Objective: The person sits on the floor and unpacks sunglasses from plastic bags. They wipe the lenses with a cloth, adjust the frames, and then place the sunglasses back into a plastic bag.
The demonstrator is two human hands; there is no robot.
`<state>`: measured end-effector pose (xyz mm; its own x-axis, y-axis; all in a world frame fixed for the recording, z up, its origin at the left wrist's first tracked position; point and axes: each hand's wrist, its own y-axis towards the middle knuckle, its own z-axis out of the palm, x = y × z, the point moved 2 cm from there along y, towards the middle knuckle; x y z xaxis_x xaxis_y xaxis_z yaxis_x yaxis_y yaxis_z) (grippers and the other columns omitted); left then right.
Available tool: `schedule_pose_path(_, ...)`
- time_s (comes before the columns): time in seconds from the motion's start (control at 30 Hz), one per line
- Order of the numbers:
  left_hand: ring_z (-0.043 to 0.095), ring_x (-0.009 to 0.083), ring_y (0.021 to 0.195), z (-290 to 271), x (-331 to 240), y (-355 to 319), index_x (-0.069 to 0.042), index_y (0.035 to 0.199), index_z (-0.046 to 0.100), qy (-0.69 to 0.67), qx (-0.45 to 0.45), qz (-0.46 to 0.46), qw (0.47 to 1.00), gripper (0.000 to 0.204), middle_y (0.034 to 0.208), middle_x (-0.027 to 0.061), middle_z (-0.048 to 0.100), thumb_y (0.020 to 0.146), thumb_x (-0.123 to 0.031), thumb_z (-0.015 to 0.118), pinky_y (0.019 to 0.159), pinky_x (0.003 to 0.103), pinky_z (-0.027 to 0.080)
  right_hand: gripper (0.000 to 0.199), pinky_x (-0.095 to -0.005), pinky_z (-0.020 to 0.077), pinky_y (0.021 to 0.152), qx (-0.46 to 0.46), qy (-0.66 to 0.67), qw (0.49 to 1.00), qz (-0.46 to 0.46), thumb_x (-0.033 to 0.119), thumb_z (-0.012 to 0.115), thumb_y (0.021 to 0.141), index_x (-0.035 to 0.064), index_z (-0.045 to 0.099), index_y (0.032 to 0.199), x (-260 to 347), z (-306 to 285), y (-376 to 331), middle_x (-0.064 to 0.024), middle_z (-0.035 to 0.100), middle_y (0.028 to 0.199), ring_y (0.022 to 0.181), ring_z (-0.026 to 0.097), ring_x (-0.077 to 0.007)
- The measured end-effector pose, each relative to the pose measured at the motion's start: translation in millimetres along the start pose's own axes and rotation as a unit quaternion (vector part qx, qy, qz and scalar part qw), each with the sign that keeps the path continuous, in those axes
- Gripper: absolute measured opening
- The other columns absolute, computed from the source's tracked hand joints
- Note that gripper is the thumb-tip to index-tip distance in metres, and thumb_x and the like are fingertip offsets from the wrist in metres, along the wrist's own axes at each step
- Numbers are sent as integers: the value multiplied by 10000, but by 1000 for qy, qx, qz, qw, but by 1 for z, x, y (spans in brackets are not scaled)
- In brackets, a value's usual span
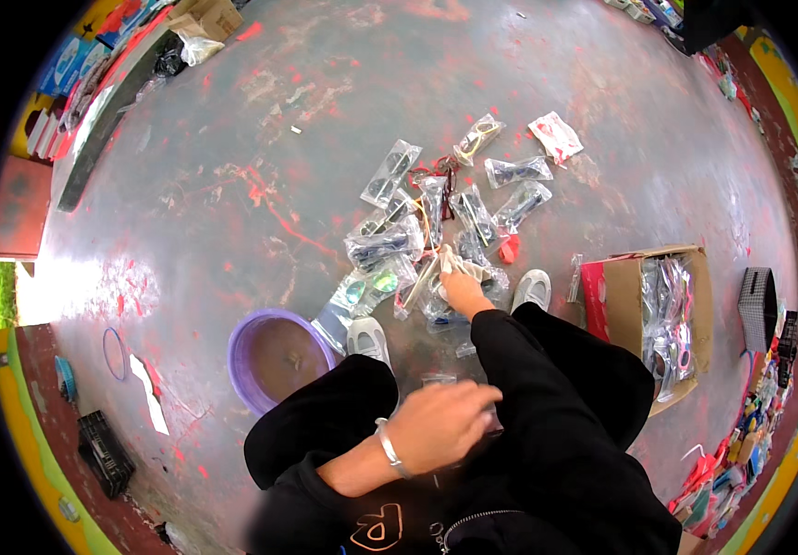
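My right hand [463,292] reaches down into a pile on the floor, its fingers closed around a pale beige cloth [465,266]. Around it lie eyeglasses and sunglasses in clear plastic sleeves, among them a pair with green lenses [371,285] and a dark pair [386,242]. A red-framed pair [447,196] appears to lie at the top of the pile. Over my lap, my left hand [440,427], with a silver bracelet [389,450] on its wrist, is smeared by motion. A small clear packet shows partly beneath it, and whether those fingers hold anything is unclear.
A purple basin [240,365] of murky water stands left of my feet. To my right, an open cardboard box [702,319] holds several sleeved glasses. A red-and-white packet [556,136] lies beyond the pile. Assorted goods line the right wall; a black crate [105,453] sits at left.
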<state>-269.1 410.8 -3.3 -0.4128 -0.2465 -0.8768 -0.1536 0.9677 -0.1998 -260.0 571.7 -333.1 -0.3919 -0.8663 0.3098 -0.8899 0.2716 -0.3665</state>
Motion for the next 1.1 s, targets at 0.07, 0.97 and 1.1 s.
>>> schedule_pose_path(0.07,573,296,780,20,6,-8,-59,998,540,33,131,24,991,254,815,120,580,785,-196,534,680,384,450,199,-418,477,660,5,15,997,72,232,523,711,87,606,820,-6,-14,5,-157,617,785,770,604,-316)
schedule_pose_path(0.97,559,340,847,44,38,2,-37,1006,542,235,165,-9,958,296,897,175,590,780,-229,537,729,411,448,233,-386,424,843,-280,805,514,-95,94,528,780,15,533,999,-89,-416,-189,-100,583,991,933,553,-243)
schedule_pose_path(1.1,558,340,851,40,29,8,-34,1002,555,235,191,-24,953,298,914,183,584,776,-227,540,728,404,450,243,-314,441,827,-316,761,564,-52,41,564,747,-1,549,986,-152,-401,-248,-81,599,926,859,576,-195)
